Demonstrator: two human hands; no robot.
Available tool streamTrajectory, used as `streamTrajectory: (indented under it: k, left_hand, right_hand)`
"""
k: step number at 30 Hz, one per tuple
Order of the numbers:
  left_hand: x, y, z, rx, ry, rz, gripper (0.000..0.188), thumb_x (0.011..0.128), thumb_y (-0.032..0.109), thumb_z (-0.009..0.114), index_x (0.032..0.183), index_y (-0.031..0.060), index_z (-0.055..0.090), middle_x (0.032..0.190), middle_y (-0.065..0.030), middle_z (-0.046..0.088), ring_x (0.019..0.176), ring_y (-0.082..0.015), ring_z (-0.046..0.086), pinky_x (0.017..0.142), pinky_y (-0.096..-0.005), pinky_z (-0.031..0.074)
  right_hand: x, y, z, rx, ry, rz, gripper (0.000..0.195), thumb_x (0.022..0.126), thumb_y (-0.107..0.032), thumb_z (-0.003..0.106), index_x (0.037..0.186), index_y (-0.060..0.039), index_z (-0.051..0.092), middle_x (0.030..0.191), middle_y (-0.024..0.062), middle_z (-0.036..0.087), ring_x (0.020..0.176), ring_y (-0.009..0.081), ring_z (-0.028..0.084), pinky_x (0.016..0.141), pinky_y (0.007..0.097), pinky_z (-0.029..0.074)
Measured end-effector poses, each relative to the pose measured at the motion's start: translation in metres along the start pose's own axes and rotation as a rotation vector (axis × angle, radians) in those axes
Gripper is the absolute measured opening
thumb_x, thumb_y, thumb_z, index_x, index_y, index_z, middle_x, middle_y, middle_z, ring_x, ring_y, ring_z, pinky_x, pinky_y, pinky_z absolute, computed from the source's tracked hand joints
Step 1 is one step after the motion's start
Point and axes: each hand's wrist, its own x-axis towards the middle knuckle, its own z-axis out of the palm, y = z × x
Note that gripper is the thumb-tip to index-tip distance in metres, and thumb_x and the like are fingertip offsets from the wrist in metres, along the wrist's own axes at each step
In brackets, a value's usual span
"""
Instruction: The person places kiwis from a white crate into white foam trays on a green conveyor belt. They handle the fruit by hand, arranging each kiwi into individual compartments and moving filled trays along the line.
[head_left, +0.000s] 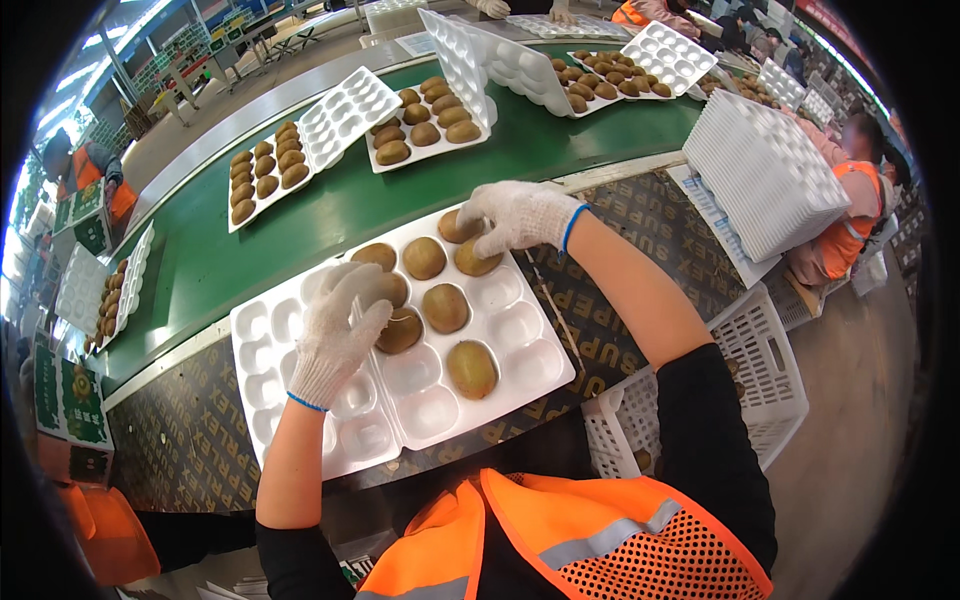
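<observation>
Before me lies a white plastic fruit tray (427, 412), opened flat on the work surface, with its moulded lid half on the left. Several brown kiwifruit (424, 259) sit in the right half, and other hollows there hold nothing. My left hand (337, 330), in a white knitted glove, has its fingers and thumb around a kiwifruit (394, 289) in the left column; the hand partly covers it. At the far right corner, my gloved right hand (517, 217) grips a kiwifruit (478, 259) at its hollow. A second kiwifruit (452, 226) shows beside its fingertips.
Beyond runs a green conveyor belt (330, 214) carrying open trays of kiwifruit (270, 165). At right stand a stack of white trays (765, 172) and, lower, a white plastic crate (757, 375). Workers in orange vests (855, 202) are nearby. Printed cartons (71, 412) stand at left.
</observation>
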Motion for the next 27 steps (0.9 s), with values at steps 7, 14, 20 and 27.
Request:
streamTrajectory:
  k: [7, 14, 20, 27]
  left_hand:
    - [0.060, -0.056, 0.003, -0.179, 0.080, -0.107, 0.036, 0.093, 0.011, 0.060, 0.126, -0.0023, 0.065, 0.128, -0.0155, 0.061, 0.107, -0.0255, 0.063, 0.097, -0.0361, 0.051]
    - [0.076, -0.092, 0.049, -0.004, 0.107, 0.062, 0.027, 0.100, 0.012, 0.055, 0.117, -0.0044, 0.067, 0.119, -0.0191, 0.066, 0.109, -0.0332, 0.065, 0.099, -0.0396, 0.050]
    - [0.077, -0.073, 0.049, -0.044, 0.058, -0.027, 0.031, 0.104, 0.019, 0.050, 0.113, -0.0041, 0.069, 0.111, -0.0207, 0.070, 0.104, -0.0358, 0.067, 0.097, -0.0411, 0.050]
    - [0.090, -0.056, 0.055, -0.039, 0.016, -0.047, 0.034, 0.107, 0.022, 0.049, 0.117, -0.0036, 0.069, 0.114, -0.0194, 0.071, 0.106, -0.0323, 0.067, 0.098, -0.0390, 0.050]
  right_hand:
    - [-0.017, -0.012, 0.011, -0.064, -0.023, 0.023, 0.041, 0.076, -0.020, 0.074, 0.116, -0.0119, 0.068, 0.100, 0.0157, 0.072, 0.095, 0.0369, 0.070, 0.082, 0.0447, 0.056]
    - [-0.023, 0.019, 0.032, -0.154, 0.097, -0.067, 0.038, 0.077, -0.024, 0.076, 0.112, -0.0087, 0.071, 0.106, 0.0144, 0.071, 0.098, 0.0369, 0.070, 0.087, 0.0447, 0.056]
    - [-0.064, 0.019, 0.028, 0.019, 0.229, -0.116, 0.055, 0.083, -0.022, 0.077, 0.132, -0.0040, 0.063, 0.127, 0.0159, 0.062, 0.118, 0.0360, 0.062, 0.103, 0.0429, 0.051]
    - [-0.264, 0.072, 0.034, -0.297, 1.417, 0.134, 0.023, 0.102, -0.016, 0.055, 0.116, -0.0001, 0.066, 0.117, 0.0181, 0.070, 0.116, 0.0300, 0.067, 0.103, 0.0437, 0.056]
